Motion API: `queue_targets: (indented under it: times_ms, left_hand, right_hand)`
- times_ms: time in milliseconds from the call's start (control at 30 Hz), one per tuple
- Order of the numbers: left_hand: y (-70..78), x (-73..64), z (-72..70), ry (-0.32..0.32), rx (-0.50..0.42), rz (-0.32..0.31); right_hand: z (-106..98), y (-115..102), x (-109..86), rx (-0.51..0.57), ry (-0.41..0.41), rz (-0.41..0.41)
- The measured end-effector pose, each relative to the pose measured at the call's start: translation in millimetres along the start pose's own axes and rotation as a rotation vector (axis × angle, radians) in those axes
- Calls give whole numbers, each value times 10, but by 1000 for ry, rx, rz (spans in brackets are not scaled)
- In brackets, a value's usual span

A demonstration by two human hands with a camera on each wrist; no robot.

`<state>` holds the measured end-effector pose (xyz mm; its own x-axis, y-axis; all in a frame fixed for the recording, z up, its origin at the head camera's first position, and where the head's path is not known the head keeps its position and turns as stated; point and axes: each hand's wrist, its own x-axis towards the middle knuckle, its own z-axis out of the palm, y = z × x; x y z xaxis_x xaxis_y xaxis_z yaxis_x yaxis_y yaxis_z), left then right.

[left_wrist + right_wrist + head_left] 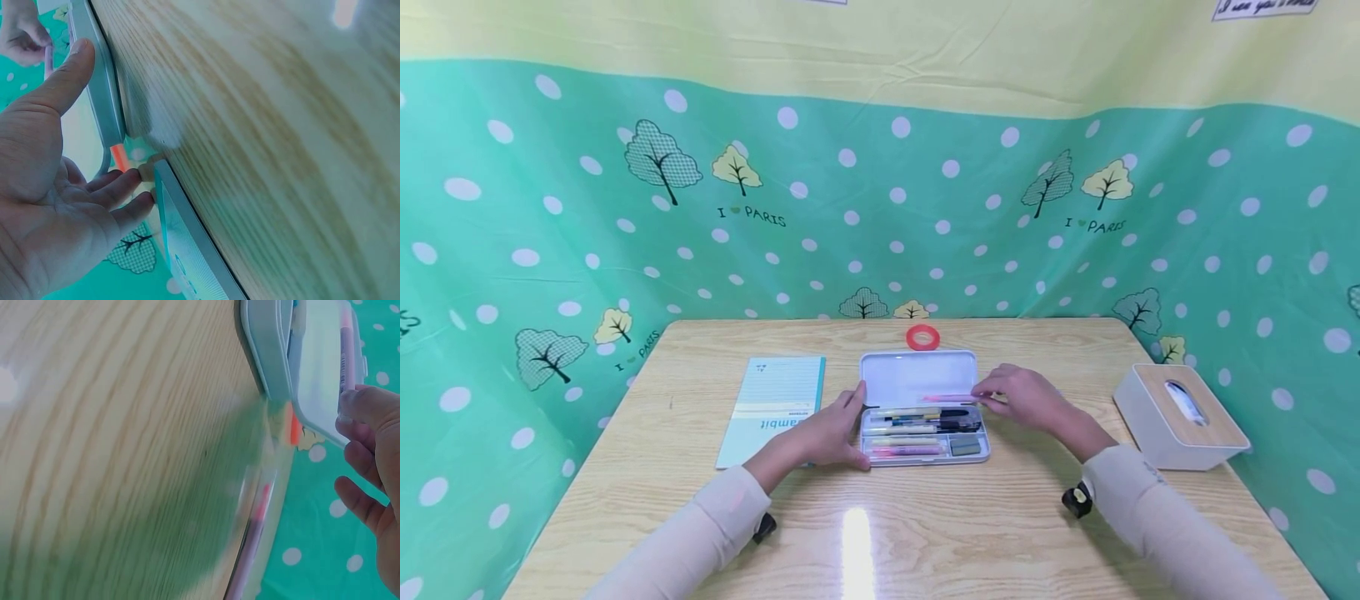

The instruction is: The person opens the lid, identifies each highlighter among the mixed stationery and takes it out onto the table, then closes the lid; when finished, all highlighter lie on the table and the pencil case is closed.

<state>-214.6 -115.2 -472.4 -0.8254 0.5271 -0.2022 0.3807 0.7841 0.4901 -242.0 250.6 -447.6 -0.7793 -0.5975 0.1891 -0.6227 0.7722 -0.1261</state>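
Note:
A white pencil case (928, 461) lies unfolded on the table, its lid leaning back. Several pens (917, 421), pink and pale ones among them, and a grey eraser-like block (965, 446) fill its tray. My right hand (1026, 397) pinches one end of a pink pen (347, 356) between thumb and fingers, in front of the lid. At the case's left end rests my left hand (831, 432), its thumb (74, 72) along the front corner and its other fingers extended behind, near the lid's edge. These fingers also come close to the notebook.
A notebook (775, 392) with a blue edge lies left of the case. Behind the lid sits a red tape ring (911, 337). At the table's right side stands a white tissue box (1180, 454) with a wooden top. A green dotted curtain (820, 267) hangs around the table.

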Motion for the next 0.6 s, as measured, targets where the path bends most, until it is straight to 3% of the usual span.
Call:
queue_targets:
  times_ms: [267, 600]
  left_hand:
    - [-2, -7, 3, 4, 3, 9]
    - [1, -7, -6, 3, -1, 11]
  right_hand:
    - [-52, 177, -126, -2, 53, 2]
    - [-75, 468, -315, 1, 37, 102]
